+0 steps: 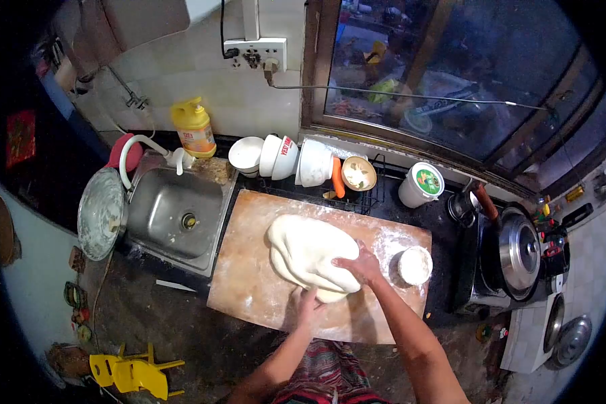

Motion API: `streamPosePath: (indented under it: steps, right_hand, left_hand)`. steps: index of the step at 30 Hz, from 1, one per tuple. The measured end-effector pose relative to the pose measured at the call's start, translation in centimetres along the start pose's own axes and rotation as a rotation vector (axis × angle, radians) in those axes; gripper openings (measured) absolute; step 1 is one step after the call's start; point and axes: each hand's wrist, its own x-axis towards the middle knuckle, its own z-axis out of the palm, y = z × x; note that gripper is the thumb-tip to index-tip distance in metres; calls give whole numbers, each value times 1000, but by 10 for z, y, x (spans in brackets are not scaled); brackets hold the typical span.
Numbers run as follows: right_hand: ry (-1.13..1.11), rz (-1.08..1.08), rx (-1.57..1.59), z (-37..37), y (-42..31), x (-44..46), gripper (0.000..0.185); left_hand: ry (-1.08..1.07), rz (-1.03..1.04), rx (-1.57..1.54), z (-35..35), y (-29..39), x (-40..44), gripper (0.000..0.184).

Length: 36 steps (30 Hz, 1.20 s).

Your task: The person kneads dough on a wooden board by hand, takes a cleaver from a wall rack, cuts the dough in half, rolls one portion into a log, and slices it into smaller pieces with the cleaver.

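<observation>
"Steadying the dough (310, 246), are we?"

"Probably: our left hand (308, 307) cups its near edge, our right hand (363, 264) grips its right side. It lies on the board (239, 279), just ahead of them; the floury bowl (415, 265) sits rightward, seemingly for easy reach."

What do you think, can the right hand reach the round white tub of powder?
Probably yes: the right hand rests on the big, smooth white dough, and only flat, floury wooden board lies between that hand and the round white tub of powder.
</observation>
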Motion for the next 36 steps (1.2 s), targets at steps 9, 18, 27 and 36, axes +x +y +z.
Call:
streamPosePath:
  steps: [9,18,27,36]
  right_hand:
    - [-371,343,1093,26,-45,-137,73]
    - [222,-423,-357,20,20,-102,36]
    - [57,-179,-404,36,-23,-25,36]
    - [35,-42,-284,32,-45,53,36]
  left_hand:
    - [-80,683,681,29,57,-7,49]
    - [-384,378,1062,55,78,-47,52]
    - [-696,751,1267,63,146,137,97]
    - [-478,820,1443,111,151,180,65]
